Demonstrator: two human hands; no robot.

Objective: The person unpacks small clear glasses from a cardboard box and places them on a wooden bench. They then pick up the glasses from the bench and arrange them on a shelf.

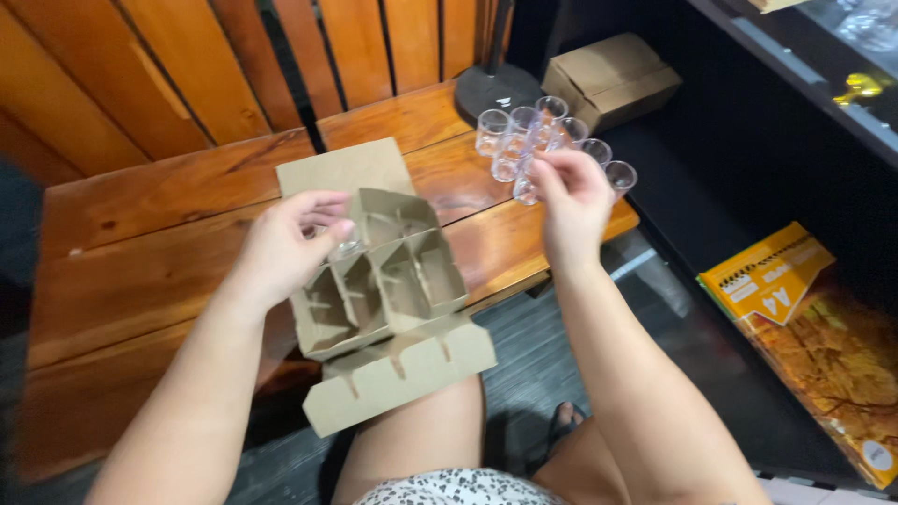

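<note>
Below me, a reddish-brown wooden surface [140, 252] made of wide planks runs up against a slatted wooden wall [187, 65] of the same warm colour, and the floor beneath looks dark grey. I see my left hand [285, 248] resting on the upper left corner of an open cardboard divider box [383, 281], which sits at the near edge of the surface with its flaps spread; the fingers [323, 213] are curled over the rim, and something clear shows just under them in that compartment, though I cannot tell whether they grip it. My right hand [572, 201] is over a cluster of small clear glasses [524, 140] standing at the far right corner of the surface, fingers pinched together on one of them. Behind the glasses stands a dark round base with a pole [496, 89], and beside it a closed brown carton [613, 79]. To the right is a dark shelf unit [795, 103], and lower down a yellow-and-orange paper package [804, 318] lies flat. My bare knees sit below the box, close against the surface edge.
</note>
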